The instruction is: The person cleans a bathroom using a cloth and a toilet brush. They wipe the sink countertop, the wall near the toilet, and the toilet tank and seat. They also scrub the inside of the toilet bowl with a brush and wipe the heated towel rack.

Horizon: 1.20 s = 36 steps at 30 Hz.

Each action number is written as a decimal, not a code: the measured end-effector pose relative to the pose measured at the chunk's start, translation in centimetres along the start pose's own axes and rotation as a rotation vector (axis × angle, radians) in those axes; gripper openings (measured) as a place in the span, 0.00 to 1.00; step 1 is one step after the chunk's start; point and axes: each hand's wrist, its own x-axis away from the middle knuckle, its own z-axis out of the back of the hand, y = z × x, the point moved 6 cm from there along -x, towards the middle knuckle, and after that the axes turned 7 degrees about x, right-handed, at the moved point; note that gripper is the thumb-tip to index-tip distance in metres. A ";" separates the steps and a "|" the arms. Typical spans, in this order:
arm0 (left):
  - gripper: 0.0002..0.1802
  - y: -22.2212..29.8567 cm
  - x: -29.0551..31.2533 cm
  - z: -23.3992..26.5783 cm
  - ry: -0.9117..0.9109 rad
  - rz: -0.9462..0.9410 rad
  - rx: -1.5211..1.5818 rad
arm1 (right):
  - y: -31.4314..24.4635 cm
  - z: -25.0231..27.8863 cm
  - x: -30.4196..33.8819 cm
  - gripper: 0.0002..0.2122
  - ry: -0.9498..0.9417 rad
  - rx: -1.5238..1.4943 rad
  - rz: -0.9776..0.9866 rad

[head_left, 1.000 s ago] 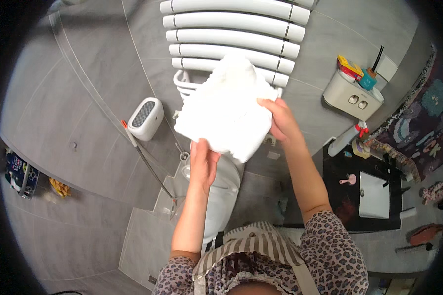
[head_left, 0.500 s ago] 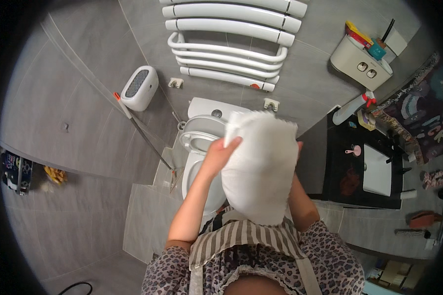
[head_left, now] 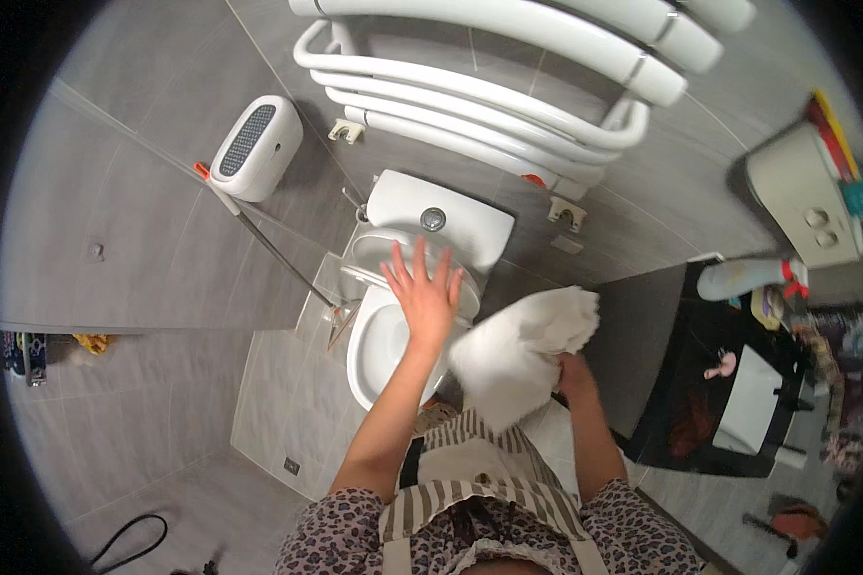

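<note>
My right hand [head_left: 571, 376] grips a white cloth [head_left: 520, 356], which hangs bunched and slightly blurred in front of my striped apron. Most of those fingers are hidden behind the cloth. Reaching forward with fingers spread, my left hand [head_left: 424, 292] holds nothing. It is over the white toilet [head_left: 362, 356], in front of the raised seat and lid [head_left: 374, 251]; whether it touches them I cannot tell. Behind stands the toilet tank [head_left: 393, 203] with a round flush button [head_left: 432, 219] on top.
A white towel rack [head_left: 470, 91] spans the wall above the tank. At left are a white wall-mounted box [head_left: 257, 149] and a long-handled floor tool [head_left: 268, 247]. To the right, a black counter [head_left: 657, 388] carries a white sink [head_left: 750, 402] and a spray bottle [head_left: 740, 279].
My left hand has let go of the white cloth and opened over the toilet. The cloth, now bunched in my right hand, has moved lower. The view has shifted and turned.
</note>
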 end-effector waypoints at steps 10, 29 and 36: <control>0.24 -7.7 1.6 -2.3 -0.173 0.423 -0.228 | -9.5 -15.6 -17.1 0.34 -0.580 1.956 1.054; 0.51 -13.3 16.9 2.6 0.289 1.095 0.334 | 3.3 -36.7 -38.6 0.26 -0.271 2.283 1.337; 0.49 -14.5 20.3 3.5 0.338 1.042 0.278 | -2.8 -31.1 -40.1 0.29 0.019 2.091 0.810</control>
